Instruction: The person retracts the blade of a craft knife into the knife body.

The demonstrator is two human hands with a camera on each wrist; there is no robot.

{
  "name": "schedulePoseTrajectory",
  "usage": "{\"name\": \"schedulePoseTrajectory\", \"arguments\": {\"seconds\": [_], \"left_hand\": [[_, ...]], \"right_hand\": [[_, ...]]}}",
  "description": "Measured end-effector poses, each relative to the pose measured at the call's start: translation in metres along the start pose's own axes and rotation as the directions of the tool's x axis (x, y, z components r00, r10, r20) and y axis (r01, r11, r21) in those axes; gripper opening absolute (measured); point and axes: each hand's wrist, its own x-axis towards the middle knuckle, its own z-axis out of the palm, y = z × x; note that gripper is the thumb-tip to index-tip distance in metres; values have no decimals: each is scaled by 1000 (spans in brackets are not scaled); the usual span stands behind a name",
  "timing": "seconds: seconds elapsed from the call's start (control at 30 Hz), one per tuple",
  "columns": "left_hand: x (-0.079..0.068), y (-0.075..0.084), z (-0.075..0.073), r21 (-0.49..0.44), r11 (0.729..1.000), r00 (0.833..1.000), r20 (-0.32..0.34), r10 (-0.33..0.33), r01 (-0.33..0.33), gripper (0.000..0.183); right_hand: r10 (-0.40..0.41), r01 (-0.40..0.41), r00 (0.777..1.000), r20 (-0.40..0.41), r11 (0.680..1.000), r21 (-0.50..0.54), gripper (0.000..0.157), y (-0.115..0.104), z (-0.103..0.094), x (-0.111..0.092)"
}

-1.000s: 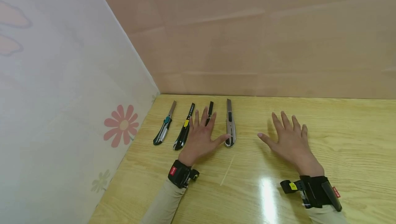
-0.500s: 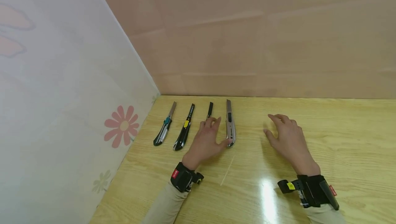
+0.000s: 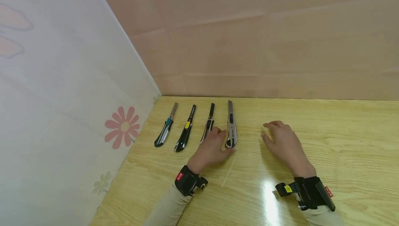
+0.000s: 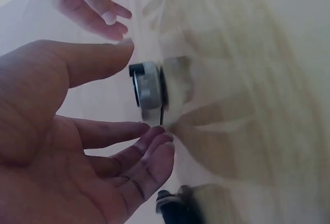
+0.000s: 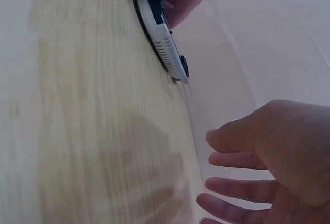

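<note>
Utility knives lie in a row on the wooden table, blade ends pointing to the far edge. My left hand (image 3: 211, 147) is at the near end of the silver knife (image 3: 231, 129), the rightmost one, its fingers loosely bent. In the left wrist view the thumb and fingers (image 4: 154, 170) stand apart with a gap, the silver knife's butt end (image 4: 149, 85) just beyond. Its wrist side partly covers the black-and-silver knife (image 3: 209, 123). My right hand (image 3: 285, 146) hovers to the right over the table, fingers loosely bent, holding nothing.
Farther left lie a black knife with a yellow slider (image 3: 186, 130) and a silver-and-black knife with a teal slider (image 3: 166, 125). A brown covering (image 3: 265, 45) rises behind the table (image 3: 358, 142); a pale flower-patterned sheet (image 3: 78, 97) borders the left side.
My left hand has drawn back toward me, its spread fingers now bent, uncovering more of the black-and-silver knife. The right hand has shifted left and its fingers have bent. The knives have stayed put.
</note>
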Motion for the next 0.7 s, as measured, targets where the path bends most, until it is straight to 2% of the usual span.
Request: {"name": "schedulePoseTrajectory", "arguments": {"seconds": [0.2, 0.37, 0.7], "left_hand": [[-1, 3, 4, -58, 998, 999, -36, 1, -3, 55], [0, 4, 5, -112, 994, 999, -53, -1, -5, 40], [-1, 7, 4, -108, 994, 998, -66, -1, -6, 31]], "right_hand": [[6, -6, 999, 42, 1000, 2, 41, -6, 10, 2], [-23, 26, 997, 69, 999, -35, 41, -16, 20, 5], [-96, 99, 994, 46, 993, -63, 36, -32, 35, 8]]}}
